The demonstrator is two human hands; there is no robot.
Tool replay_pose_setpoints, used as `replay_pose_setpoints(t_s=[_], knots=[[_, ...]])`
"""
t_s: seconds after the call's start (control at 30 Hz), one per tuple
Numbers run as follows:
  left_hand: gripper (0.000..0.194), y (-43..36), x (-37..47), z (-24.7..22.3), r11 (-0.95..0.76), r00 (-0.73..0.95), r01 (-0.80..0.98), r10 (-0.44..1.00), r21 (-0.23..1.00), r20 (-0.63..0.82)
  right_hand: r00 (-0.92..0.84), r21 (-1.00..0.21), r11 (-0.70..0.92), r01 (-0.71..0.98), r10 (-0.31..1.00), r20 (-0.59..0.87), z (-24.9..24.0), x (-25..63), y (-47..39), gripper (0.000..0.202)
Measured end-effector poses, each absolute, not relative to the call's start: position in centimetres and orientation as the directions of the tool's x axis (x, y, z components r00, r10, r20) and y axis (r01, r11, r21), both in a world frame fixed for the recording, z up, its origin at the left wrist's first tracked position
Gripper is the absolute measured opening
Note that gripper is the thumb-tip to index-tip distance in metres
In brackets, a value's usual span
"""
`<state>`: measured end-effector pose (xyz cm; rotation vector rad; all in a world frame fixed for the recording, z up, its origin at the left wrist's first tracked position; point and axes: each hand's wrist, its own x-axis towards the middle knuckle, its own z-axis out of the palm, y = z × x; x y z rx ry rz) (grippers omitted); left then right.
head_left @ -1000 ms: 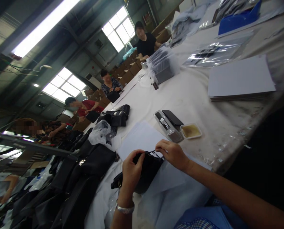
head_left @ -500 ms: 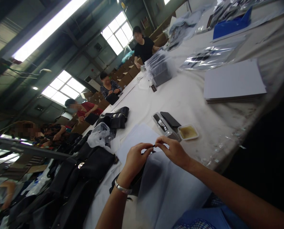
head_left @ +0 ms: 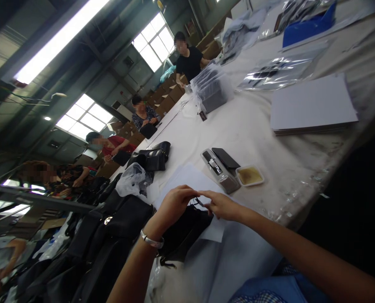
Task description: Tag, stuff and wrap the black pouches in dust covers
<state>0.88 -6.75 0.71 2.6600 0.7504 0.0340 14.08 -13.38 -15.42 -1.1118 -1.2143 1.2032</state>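
Note:
A black bag (head_left: 187,231) lies in front of me, partly beneath my left hand (head_left: 175,206). The fingers of that hand are closed in a pinch above the bag; what they hold is hidden. My right hand (head_left: 223,206) meets it at the fingertips, its index finger stretched out and the others curled. A thin dark strip (head_left: 200,203) shows at the right fingers, close to the bag's top. Pale translucent sheeting (head_left: 238,252) spreads under my right forearm, and a white sheet of paper (head_left: 217,230) sticks out beside the bag.
Black bags (head_left: 127,219) are heaped at left, a crumpled plastic bag (head_left: 130,179) by them. Beyond my hands are a grey case (head_left: 220,170) and a shallow tray (head_left: 250,175) of yellowish stuff. A white paper stack (head_left: 313,103) sits at right. Several people work along the far side.
My left hand has shifted left and slightly down. The right index finger has straightened. The sheeting has moved off the black bag, so more of the bag shows.

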Motion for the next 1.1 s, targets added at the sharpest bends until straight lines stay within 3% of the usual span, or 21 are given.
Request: replay_pose_setpoints(t_s=[0.13,0.3,0.5,0.67,0.87,0.97,1.1], knots=[[0.027,-6.5,1.2,0.6,-0.839,0.866,0.5,0.492,0.214,-0.091,-0.071,-0.976,0.204,0.071,0.977,0.199,-16.1,14.1,-12.6,0.048],[0.025,-6.4,1.5,-0.3,-0.819,0.826,0.563,0.562,0.112,-0.039,0.0,-0.964,0.218,0.152,0.975,0.22,-16.3,14.9,-12.5,0.028],[0.014,-6.4,1.0,-1.3,-0.702,0.698,0.683,0.709,0.2,0.105,0.151,-0.84,0.267,0.472,0.915,0.375,-14.8,16.1,-14.7,0.009],[0.022,-6.2,0.3,-2.5,-0.576,0.592,0.712,0.8,0.402,0.098,0.21,-0.718,0.365,0.593,0.79,0.576,-14.0,16.5,-15.1,0.008],[0.025,-6.1,-0.5,-3.5,-0.49,0.588,0.639,0.808,0.594,0.034,0.163,-0.777,0.306,0.55,0.873,0.459,-13.1,17.4,-15.6,0.01],[0.018,-6.5,-0.8,-3.1,-0.517,0.598,0.625,0.798,0.584,0.066,0.106,-0.761,0.264,0.593,0.911,0.398,-13.0,17.8,-16.1,0.015],[0.017,-7.1,-0.7,-2.9,-0.554,0.579,0.656,0.805,0.513,0.129,0.059,-0.638,0.283,0.716,0.886,0.459,-12.9,18.3,-16.3,0.021]])
